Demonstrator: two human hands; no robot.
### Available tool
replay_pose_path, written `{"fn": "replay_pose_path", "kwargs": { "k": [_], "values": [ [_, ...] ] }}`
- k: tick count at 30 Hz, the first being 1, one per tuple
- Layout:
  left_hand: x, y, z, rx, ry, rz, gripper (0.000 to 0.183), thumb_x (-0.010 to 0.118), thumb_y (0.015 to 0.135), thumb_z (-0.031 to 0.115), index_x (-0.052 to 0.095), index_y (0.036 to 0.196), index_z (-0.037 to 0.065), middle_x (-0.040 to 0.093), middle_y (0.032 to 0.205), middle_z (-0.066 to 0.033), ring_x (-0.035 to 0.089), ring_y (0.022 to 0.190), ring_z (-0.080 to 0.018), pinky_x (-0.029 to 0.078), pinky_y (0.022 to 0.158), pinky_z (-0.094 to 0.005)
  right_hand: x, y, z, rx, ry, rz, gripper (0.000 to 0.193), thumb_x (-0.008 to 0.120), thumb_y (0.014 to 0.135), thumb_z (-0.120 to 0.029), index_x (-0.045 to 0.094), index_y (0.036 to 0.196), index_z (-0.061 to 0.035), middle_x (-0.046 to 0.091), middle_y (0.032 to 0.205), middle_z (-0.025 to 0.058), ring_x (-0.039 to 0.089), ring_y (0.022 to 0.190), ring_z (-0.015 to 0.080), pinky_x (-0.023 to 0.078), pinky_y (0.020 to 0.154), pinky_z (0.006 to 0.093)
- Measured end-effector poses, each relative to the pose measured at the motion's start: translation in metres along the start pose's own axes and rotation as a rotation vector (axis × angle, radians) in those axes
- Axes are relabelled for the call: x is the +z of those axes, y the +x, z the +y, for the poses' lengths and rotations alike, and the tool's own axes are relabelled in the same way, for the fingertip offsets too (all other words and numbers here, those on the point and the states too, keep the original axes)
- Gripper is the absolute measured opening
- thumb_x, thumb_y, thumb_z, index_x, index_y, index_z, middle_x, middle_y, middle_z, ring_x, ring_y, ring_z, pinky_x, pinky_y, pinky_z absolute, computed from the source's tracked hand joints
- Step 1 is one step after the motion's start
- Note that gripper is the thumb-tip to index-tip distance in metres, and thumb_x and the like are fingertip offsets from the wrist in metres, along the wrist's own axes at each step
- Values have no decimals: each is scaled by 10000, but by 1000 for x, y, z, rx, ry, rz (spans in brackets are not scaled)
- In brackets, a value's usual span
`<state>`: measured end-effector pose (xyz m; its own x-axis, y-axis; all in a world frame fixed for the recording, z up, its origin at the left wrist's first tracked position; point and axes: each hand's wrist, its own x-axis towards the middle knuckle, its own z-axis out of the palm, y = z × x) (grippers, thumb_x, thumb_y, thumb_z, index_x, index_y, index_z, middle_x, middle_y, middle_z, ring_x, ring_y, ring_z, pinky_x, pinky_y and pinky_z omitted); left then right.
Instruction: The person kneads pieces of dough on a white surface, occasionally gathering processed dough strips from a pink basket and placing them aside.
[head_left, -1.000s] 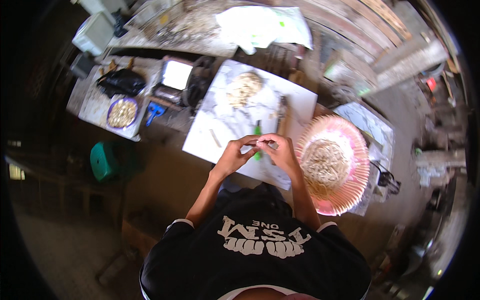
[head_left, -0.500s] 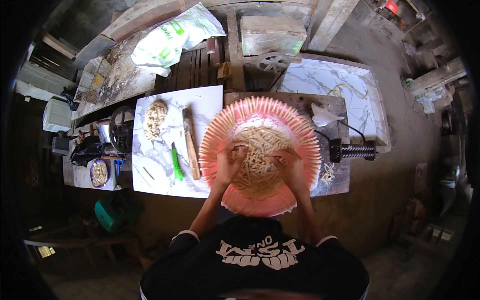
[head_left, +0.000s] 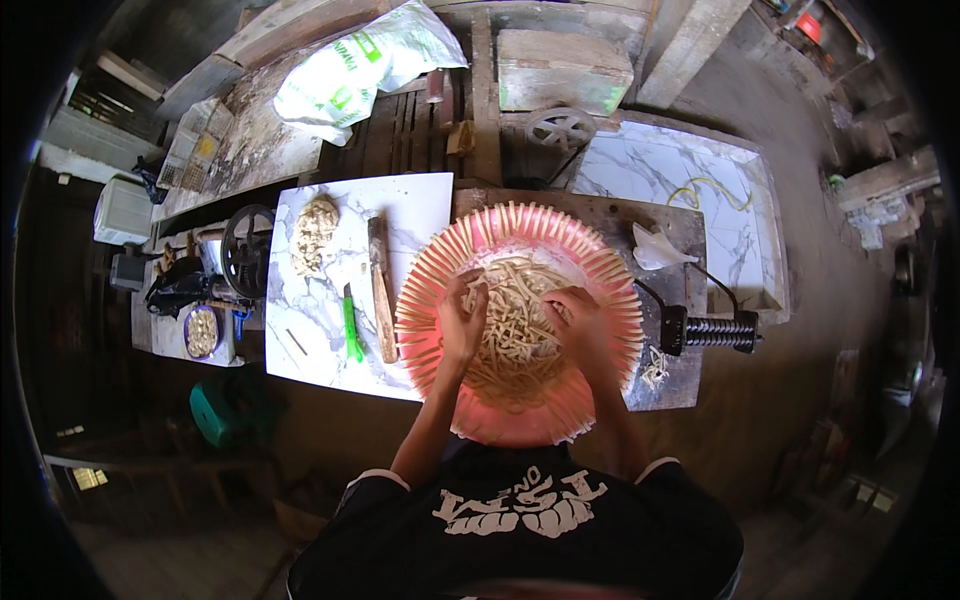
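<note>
A wide pink-red basin (head_left: pixel 520 425) with a pale-ribbed rim stands in front of me at the table's near edge. Loose pale dough strips (head_left: pixel 515 330) are heaped inside it, with white powder along the far inner wall. On the heap's left side, my left hand (head_left: pixel 462 318) is curled with strips between thumb and fingers. Across from it, my right hand (head_left: pixel 577 322) bends its fingers around strips on the right side; motion blurs it slightly. The fingertips of both hands are partly hidden among the strips.
Left of the basin, a marbled white board (head_left: pixel 320 350) carries a wooden stick (head_left: pixel 381 290), a green-handled knife (head_left: pixel 351 325) and pale lumps (head_left: pixel 315 235). To the right are a black ridged roller (head_left: pixel 720 332), a white bag (head_left: pixel 660 247) and scattered strips (head_left: pixel 655 368). A marbled tray (head_left: pixel 640 165) lies beyond.
Both hands have shifted a little and turned over the strips, with the left hand's fingers higher on the heap's edge. The whole view has shifted slightly; the basin stays in place.
</note>
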<state>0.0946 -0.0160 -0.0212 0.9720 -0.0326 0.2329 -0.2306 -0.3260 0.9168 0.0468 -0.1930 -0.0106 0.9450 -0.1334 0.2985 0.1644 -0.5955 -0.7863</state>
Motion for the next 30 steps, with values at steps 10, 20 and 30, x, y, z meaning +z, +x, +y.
{"fn": "replay_pose_path", "kwargs": {
  "k": [10,20,30],
  "values": [
    [-15,-15,24,-67,23,-24,227,498,821,122,555,996,-11,579,955,-172,553,907,-281,414,798,-331,13,29,20,-85,-89,144,165,582,744,-33,582,909,-23,590,886,138,557,839,294,432,743,341],
    [-54,-7,13,-19,24,16,188,544,797,93,570,970,24,586,989,-133,539,938,-286,407,831,-336,42,29,-36,-144,47,50,201,564,746,-32,579,947,-40,575,929,115,530,860,283,425,762,353],
    [-146,-11,-86,-83,340,193,194,564,774,125,577,954,53,598,935,-151,535,920,-335,418,795,-387,172,38,-68,-160,80,-401,197,578,754,-110,591,937,-37,577,895,133,543,863,289,432,737,361]
  ]
}}
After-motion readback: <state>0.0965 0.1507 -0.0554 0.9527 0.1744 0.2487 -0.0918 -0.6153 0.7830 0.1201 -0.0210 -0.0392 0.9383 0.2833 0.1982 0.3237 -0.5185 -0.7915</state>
